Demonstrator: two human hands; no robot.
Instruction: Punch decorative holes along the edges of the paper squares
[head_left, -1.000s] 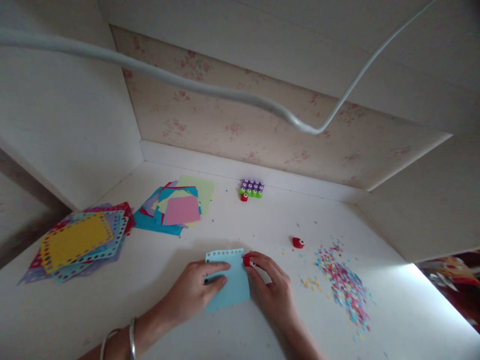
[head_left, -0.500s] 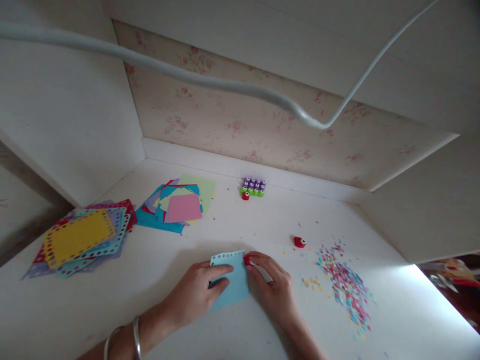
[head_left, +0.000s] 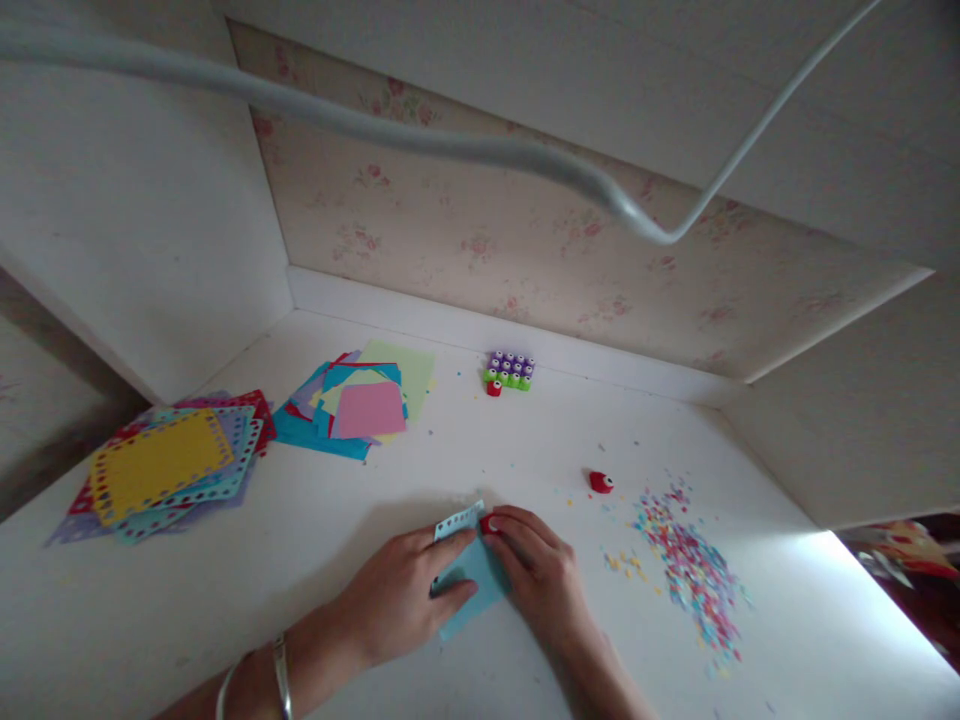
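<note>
A light blue sheet of paper [head_left: 480, 583] with a row of punched holes along its far edge is between my hands, tilted to the table. My left hand [head_left: 397, 595] grips its left side, with the thumb and a finger lying over the sheet. At the right edge my right hand [head_left: 547, 580] is closed on a small red craft punch [head_left: 490, 523], mostly covered by the fingers. The punch touches the sheet near its far right corner. Another red craft punch [head_left: 601, 482] with a white-and-black spot lies to the right.
Punched sheets, a yellow one [head_left: 165, 465] on top, are heaped at the left. Plain coloured paper [head_left: 371, 410] lies behind. Several purple and green punches [head_left: 511, 368] and a red one stand near the wall. Paper confetti [head_left: 690, 565] spreads at the right. A white cable [head_left: 450, 145] crosses above.
The blue paper has turned and tilted between my hands. My left hand has moved right, closer to my right hand, which still holds the red punch at the paper's edge.
</note>
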